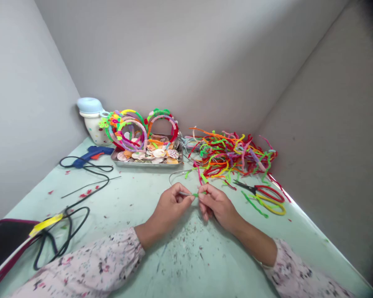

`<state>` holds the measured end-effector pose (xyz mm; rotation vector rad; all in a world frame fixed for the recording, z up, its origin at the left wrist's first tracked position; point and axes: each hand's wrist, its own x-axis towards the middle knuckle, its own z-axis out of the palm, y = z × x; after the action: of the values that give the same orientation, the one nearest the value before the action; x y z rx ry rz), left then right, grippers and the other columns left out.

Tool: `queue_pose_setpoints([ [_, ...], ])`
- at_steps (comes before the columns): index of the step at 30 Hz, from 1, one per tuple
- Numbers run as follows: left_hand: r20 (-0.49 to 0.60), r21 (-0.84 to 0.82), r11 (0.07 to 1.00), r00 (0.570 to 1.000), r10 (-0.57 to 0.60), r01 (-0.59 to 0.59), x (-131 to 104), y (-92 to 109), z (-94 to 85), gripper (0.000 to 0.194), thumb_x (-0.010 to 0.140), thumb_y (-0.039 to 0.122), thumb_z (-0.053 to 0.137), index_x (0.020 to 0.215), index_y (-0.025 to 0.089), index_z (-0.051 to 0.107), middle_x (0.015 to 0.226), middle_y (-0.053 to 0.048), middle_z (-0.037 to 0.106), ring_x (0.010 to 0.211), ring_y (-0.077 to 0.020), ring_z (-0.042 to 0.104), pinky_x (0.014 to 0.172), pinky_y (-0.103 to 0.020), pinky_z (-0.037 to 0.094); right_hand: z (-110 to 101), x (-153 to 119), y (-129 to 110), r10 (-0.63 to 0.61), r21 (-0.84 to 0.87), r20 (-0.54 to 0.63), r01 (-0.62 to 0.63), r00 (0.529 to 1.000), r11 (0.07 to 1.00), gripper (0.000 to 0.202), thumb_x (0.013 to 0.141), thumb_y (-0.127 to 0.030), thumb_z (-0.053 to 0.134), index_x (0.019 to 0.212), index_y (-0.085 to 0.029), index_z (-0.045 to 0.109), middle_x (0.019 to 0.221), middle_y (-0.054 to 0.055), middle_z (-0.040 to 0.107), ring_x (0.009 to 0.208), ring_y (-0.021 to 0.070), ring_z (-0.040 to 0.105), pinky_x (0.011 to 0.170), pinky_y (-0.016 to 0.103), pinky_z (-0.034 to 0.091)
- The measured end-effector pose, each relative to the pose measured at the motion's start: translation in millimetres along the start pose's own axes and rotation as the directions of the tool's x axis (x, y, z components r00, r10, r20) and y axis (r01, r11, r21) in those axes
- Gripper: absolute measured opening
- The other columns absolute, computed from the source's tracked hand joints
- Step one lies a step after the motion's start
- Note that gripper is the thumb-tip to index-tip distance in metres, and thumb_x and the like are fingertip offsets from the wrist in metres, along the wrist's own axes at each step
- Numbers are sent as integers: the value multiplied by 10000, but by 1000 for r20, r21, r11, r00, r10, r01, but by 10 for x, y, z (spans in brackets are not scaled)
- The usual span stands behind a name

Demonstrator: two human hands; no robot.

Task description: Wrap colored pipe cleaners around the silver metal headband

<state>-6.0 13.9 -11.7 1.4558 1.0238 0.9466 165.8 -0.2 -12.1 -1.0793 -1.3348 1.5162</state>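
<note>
At left a glue gun lies on the tabletop; beside it, wrapped hoops that look finished rest on a tray of shells; then the left hand pinches a thin grey hoop, the right hand gripping the green strip at its end, above the tabletop; this wrap seems barely begun, the visible arc being bare, with loose strips and scissors farther right

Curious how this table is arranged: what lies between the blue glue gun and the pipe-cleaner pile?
The head view shows mainly a metal tray of seashells, with colourful headbands on top.
</note>
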Motion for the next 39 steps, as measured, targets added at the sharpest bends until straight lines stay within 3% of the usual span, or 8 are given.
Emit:
queue_pose_setpoints([
  [5,20,-68,998,1000,-16,17,12,-19,7,173,780,303,609,800,157,519,541,66,456,493,-68,370,466,-180,276,-14,5,9,-8,8,-6,8,1000,1000,209,873,-390,536,855,-190,476,531,-70,547,374,67,505,378,165,295],
  [23,-36,-42,999,999,-36,34,-44,-29,64,173,800,314,607,790,167,516,584,61,440,548,-79,395,525,-188,332,-32,-21,31,77,37,-13,-76,997,996,227,876,-407,535,849,-188,480,513,-62,554,362,66,491,376,165,325],
  [30,-38,-85,995,998,-50,47,-35,-18,53,190,785,309,625,889,171,544,626,45,501,563,-85,436,532,-193,364,-17,-2,-9,46,61,-8,-46,999,997,215,867,-389,545,835,-186,484,510,-66,551,357,62,485,375,163,344],
  [39,-61,-84,996,998,-16,11,1,29,43,215,763,292,643,890,171,518,485,90,417,448,-71,401,453,-180,326,4,9,-7,-4,17,-3,4,1000,1000,192,867,-372,528,908,-185,507,502,-72,544,341,72,490,352,162,332],
])
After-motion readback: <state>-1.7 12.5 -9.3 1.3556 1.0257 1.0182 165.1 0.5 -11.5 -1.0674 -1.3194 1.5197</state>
